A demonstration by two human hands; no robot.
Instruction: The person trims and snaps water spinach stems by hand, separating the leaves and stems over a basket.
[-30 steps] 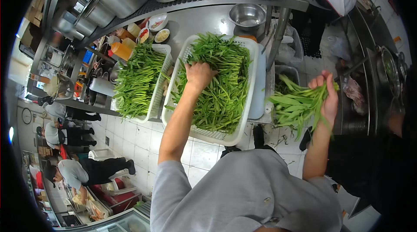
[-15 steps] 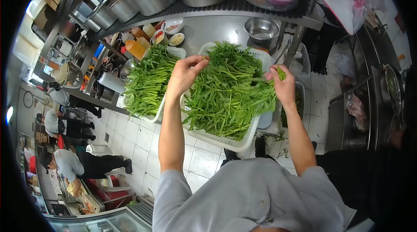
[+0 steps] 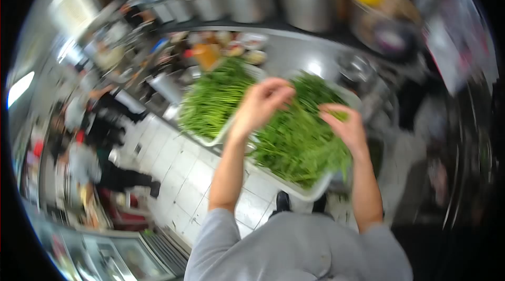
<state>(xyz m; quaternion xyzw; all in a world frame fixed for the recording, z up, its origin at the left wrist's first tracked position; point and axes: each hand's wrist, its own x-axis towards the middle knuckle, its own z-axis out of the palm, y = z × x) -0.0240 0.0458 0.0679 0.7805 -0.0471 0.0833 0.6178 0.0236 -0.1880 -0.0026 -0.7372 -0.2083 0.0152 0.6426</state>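
My left hand (image 3: 265,103) is above the left side of a white basket (image 3: 309,196), its fingers curled together in a pinch; whatever is at the tips is blurred. Over the basket's right side is my right hand (image 3: 348,127), thumb and fingers closed around some water spinach, a leafy green with long stems. Loose water spinach (image 3: 300,144) fills this basket in a tangled heap. Beside it on the left, a second white basket (image 3: 259,72) holds water spinach (image 3: 213,104) laid in neater rows, stems toward the front.
A steel counter (image 3: 294,52) lies behind the baskets, with squeeze bottles (image 3: 205,56), small bowls (image 3: 255,57) and a metal bowl (image 3: 355,65). A shelf above carries steel pots (image 3: 307,7). Plastic bags (image 3: 455,44) hang at right. Co-workers (image 3: 87,162) stand at left on the tiled floor (image 3: 197,176).
The head view has shifted and blurred, so the counter appears lower and farther right. My hands are nearer each other over the heap, the left one having come toward the right.
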